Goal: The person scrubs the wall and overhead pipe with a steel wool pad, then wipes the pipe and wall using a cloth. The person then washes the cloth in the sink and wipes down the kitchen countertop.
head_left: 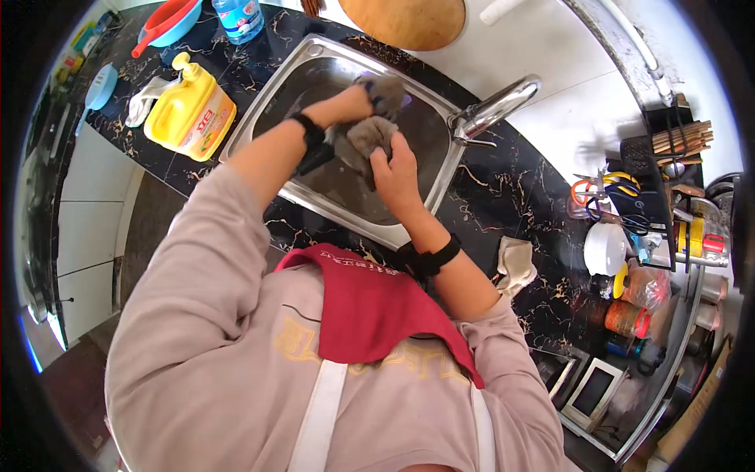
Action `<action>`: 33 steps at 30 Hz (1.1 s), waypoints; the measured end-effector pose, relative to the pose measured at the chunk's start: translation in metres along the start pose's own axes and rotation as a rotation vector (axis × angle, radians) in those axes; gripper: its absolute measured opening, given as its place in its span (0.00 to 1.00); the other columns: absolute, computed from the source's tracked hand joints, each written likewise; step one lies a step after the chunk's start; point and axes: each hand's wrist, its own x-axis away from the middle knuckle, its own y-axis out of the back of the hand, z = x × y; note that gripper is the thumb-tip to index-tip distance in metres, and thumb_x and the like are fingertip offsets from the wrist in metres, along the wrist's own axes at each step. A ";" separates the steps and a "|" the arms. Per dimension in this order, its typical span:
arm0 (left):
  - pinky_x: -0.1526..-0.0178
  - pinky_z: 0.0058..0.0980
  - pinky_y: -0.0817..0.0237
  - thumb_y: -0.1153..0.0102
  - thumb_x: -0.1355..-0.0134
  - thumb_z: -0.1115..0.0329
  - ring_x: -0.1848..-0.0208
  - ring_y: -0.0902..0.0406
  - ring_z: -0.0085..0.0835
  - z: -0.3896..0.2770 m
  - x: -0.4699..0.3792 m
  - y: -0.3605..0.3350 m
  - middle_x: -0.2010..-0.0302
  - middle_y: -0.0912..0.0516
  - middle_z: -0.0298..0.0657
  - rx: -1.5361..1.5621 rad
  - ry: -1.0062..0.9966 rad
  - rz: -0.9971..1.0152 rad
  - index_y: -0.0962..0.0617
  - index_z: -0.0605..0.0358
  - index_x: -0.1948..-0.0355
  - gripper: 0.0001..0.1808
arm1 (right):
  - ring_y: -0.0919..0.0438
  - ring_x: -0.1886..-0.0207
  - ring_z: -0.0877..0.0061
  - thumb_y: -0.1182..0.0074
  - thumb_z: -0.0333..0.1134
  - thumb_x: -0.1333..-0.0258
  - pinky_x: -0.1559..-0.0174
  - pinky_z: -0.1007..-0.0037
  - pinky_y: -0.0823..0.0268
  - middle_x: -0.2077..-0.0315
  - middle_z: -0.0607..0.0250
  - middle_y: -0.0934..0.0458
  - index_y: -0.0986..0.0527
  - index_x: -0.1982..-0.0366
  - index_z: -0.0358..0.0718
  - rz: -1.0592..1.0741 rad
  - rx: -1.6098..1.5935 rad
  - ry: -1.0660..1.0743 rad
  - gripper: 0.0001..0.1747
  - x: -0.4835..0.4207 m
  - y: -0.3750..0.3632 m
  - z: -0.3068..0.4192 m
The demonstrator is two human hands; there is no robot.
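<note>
Over the stainless steel sink (439, 203), both my hands are on wet-looking grey-brown cloth (370, 137). My right hand (398, 171) grips a bunched part of it, thumb and fingers toward the sink's middle. My left hand (357, 101) is higher in the picture, in a blurred, dark-patterned part of cloth (384, 94) that hides its fingers. I cannot tell whether these two parts are one piece. Shallow water seems to lie in the basin. To the right of the hands, a chrome faucet (501, 106) rises at the sink's rim.
Left of the sink stands a yellow detergent jug (189, 112) with a pump, a pale cloth (144, 103) beside it. A blue bottle (239, 20) and nested basins (168, 23) are farther back. Another cloth (514, 262), scissors (590, 192) and a white bowl (604, 248) occupy the right counter.
</note>
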 end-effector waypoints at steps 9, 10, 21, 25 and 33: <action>0.58 0.40 0.29 0.45 0.41 0.57 0.54 0.22 0.52 0.055 0.106 0.010 0.56 0.22 0.58 -0.146 0.872 0.643 0.27 0.71 0.48 0.27 | 0.27 0.49 0.55 0.45 0.37 0.48 0.49 0.60 0.35 0.53 0.42 0.26 0.36 0.44 0.32 0.277 0.501 -0.916 0.31 -0.015 -0.051 -0.165; 0.55 0.41 0.29 0.44 0.41 0.58 0.50 0.26 0.55 0.067 0.111 0.000 0.47 0.30 0.60 -0.121 1.018 0.366 0.35 0.68 0.42 0.32 | 0.28 0.46 0.57 0.43 0.39 0.48 0.49 0.57 0.34 0.51 0.43 0.28 0.40 0.40 0.33 0.219 0.671 -0.720 0.35 -0.017 -0.060 -0.176; 0.50 0.34 0.32 0.34 0.49 0.59 0.50 0.24 0.34 0.086 0.111 -0.055 0.54 0.21 0.53 0.788 1.213 0.153 0.25 0.68 0.52 0.28 | 0.28 0.48 0.52 0.39 0.42 0.56 0.49 0.61 0.33 0.51 0.47 0.26 0.32 0.46 0.36 0.979 0.490 -0.620 0.34 -0.038 -0.102 -0.205; 0.39 0.56 0.47 0.44 0.41 0.52 0.33 0.43 0.45 0.088 0.117 -0.042 0.35 0.38 0.50 0.978 1.396 -0.149 0.38 0.66 0.38 0.36 | 0.26 0.50 0.53 0.39 0.35 0.58 0.51 0.63 0.32 0.51 0.43 0.27 0.31 0.48 0.34 0.262 0.088 -0.935 0.32 -0.030 -0.083 -0.214; 0.39 0.65 0.58 0.55 0.37 0.43 0.30 0.50 0.49 0.088 0.117 -0.081 0.31 0.45 0.45 1.688 1.329 -0.263 0.43 0.51 0.33 0.37 | 0.22 0.58 0.56 0.42 0.40 0.52 0.56 0.62 0.31 0.62 0.45 0.21 0.28 0.53 0.32 0.514 0.007 -0.419 0.26 -0.026 -0.124 -0.129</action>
